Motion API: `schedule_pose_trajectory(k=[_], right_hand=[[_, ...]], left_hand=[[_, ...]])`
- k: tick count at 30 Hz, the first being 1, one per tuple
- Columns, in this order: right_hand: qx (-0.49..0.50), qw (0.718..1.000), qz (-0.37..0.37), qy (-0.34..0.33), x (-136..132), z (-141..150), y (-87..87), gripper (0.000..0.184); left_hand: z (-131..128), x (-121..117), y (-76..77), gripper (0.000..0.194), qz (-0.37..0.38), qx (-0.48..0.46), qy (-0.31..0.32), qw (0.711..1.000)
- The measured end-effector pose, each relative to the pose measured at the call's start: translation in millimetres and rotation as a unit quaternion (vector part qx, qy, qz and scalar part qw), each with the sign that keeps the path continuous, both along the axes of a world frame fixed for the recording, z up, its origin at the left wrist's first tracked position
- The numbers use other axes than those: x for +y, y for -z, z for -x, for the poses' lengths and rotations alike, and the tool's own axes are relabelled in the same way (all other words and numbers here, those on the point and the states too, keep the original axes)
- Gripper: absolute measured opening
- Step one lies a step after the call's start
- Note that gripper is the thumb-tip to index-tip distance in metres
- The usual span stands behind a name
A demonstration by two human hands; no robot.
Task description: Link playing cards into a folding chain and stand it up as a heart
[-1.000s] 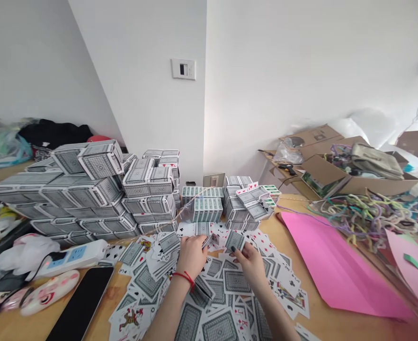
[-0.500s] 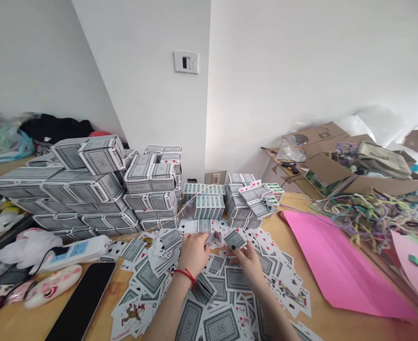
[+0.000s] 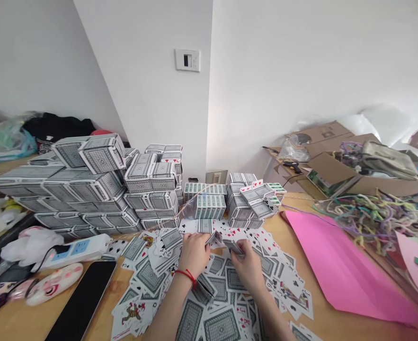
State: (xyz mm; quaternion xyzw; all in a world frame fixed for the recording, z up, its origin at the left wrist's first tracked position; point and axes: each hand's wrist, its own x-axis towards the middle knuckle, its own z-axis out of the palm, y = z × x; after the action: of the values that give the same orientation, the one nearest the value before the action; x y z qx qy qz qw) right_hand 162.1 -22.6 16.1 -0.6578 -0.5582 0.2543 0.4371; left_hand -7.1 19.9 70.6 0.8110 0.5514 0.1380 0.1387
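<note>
Your left hand (image 3: 194, 253) and right hand (image 3: 247, 263) held playing cards (image 3: 212, 237).
Around them lay scattered cards (image 3: 150, 280); stacked decks (image 3: 102, 154) stood at your 9 o'clock, a pink sheet (image 3: 340, 265) at 4 o'clock.

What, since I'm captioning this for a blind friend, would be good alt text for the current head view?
The left hand and right hand hold playing cards over a spread of loose cards, some face up, on a wooden table. Card stacks stand behind; a phone lies to the left and a pink sheet to the right.
</note>
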Motion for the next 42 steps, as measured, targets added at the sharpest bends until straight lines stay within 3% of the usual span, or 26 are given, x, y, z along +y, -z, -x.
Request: schedule_pose_trajectory(k=[6, 14, 31, 42], right_hand=[[-0.134, 0.988, -0.07, -0.032, 2, -1, -4.1, 0.012], [-0.041, 0.997, -0.043, 0.038, -5, -3, -4.7, 0.016], [-0.077, 0.996, -0.038, 0.027, -7, 10, -4.6, 0.029], [-0.122, 0.992, 0.005, 0.007, 0, 15, -5.4, 0.029]], left_hand=[[0, 0, -0.6, 0.018, -0.008, 0.007, 0.004, 1.0], [1, 1, 2.2, 0.017, -0.011, 0.005, 0.009, 1.0], [0, 1, 3.2, 0.02, -0.027, 0.011, 0.006, 1.0], [2, 1, 2.9, 0.018, -0.013, 0.025, 0.012, 1.0]])
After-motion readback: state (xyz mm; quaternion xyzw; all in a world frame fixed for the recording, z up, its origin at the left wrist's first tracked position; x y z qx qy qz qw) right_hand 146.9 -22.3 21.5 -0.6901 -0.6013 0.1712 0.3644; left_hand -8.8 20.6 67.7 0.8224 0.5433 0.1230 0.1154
